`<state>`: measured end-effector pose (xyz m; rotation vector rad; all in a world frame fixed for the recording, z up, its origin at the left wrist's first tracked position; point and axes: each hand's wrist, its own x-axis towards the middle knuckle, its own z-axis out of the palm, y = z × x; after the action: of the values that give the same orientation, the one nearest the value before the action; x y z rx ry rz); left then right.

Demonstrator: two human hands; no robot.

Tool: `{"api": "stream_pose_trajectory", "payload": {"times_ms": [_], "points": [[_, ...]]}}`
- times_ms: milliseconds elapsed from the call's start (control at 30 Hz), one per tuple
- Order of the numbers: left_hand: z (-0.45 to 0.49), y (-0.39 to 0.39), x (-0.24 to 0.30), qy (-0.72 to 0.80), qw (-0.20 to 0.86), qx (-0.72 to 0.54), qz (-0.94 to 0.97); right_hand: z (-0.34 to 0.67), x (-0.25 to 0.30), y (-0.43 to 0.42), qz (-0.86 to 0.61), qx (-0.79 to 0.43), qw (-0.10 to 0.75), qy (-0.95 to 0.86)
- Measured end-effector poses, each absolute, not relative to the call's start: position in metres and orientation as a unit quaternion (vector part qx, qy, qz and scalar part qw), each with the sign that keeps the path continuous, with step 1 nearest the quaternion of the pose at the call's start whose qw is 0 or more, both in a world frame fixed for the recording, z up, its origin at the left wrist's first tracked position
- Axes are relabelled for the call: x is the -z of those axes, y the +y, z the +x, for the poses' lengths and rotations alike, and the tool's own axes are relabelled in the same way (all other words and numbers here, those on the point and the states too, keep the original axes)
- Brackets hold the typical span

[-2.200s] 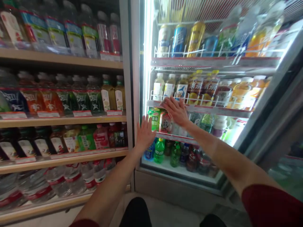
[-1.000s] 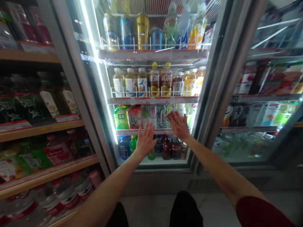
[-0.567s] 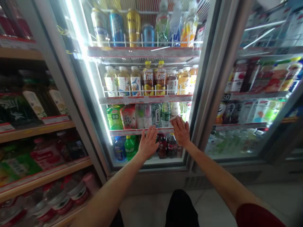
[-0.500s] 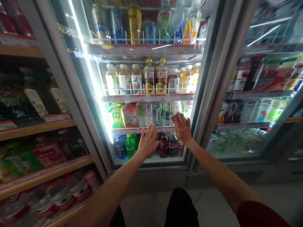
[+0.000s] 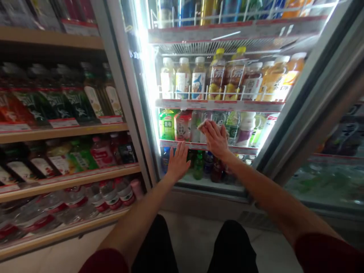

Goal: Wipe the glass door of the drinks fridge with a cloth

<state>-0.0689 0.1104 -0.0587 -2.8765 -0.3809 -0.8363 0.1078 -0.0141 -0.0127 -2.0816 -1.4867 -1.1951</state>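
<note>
My left hand (image 5: 178, 162) lies flat with fingers spread against the lower part of a glass cooler door (image 5: 210, 192), holding nothing. Under my right hand (image 5: 217, 141) a small pale cloth (image 5: 201, 124) is pressed to the same glass; only its edge shows past the fingers. Behind the glass near my hands stand a green bottle (image 5: 167, 125), a red-labelled bottle (image 5: 183, 126) and a bottle with a purple label (image 5: 245, 131). My right hand hides part of that shelf row.
Wooden shelves (image 5: 65, 132) full of bottles stand at the left, beside the metal door frame (image 5: 125, 87). Another cooler door (image 5: 327, 178) is at the right. Below are the floor (image 5: 187, 231) and my knees (image 5: 231, 242).
My right hand has slid leftward across the glass with the cloth, closer to my left hand. My left hand stays flat on the door. The view has turned left, showing more wooden shelving.
</note>
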Motion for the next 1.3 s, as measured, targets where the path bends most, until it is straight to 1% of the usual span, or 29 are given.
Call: {"api": "stream_pose_trajectory", "payload": {"times_ms": [100,300,533,600,733,833,1000,1167,1200,1300], "points": [[-0.082,0.131,0.064,-0.155,0.065,0.291,-0.942,0.1,0.011,0.015,-0.707,0.433,0.171,-0.531],[-0.113,0.161,0.085,-0.203,0.057,0.276,-0.938,0.063,0.059,0.047,-0.649,0.403,0.101,-0.637],[-0.136,0.193,0.11,-0.237,0.042,0.29,-0.926,0.036,0.048,0.111,-0.626,0.382,0.111,-0.671],[-0.144,0.199,0.117,-0.241,0.041,0.284,-0.927,0.029,0.062,0.119,-0.604,0.377,0.096,-0.696],[-0.158,0.208,0.121,-0.254,0.039,0.274,-0.927,0.022,0.09,0.122,-0.544,0.372,0.038,-0.751],[-0.16,0.211,0.114,-0.267,0.038,0.274,-0.923,0.023,0.075,0.132,-0.529,0.386,0.033,-0.755],[-0.153,0.208,0.101,-0.274,0.037,0.29,-0.916,0.022,0.031,0.149,-0.581,0.442,0.086,-0.678],[-0.152,0.209,0.088,-0.282,0.033,0.283,-0.916,0.025,0.022,0.145,-0.538,0.417,0.056,-0.73],[-0.153,0.21,0.085,-0.287,0.034,0.282,-0.915,0.028,0.015,0.146,-0.549,0.416,0.068,-0.721],[-0.152,0.212,0.077,-0.296,0.034,0.285,-0.911,0.034,-0.01,0.152,-0.61,0.424,0.14,-0.654]]}}
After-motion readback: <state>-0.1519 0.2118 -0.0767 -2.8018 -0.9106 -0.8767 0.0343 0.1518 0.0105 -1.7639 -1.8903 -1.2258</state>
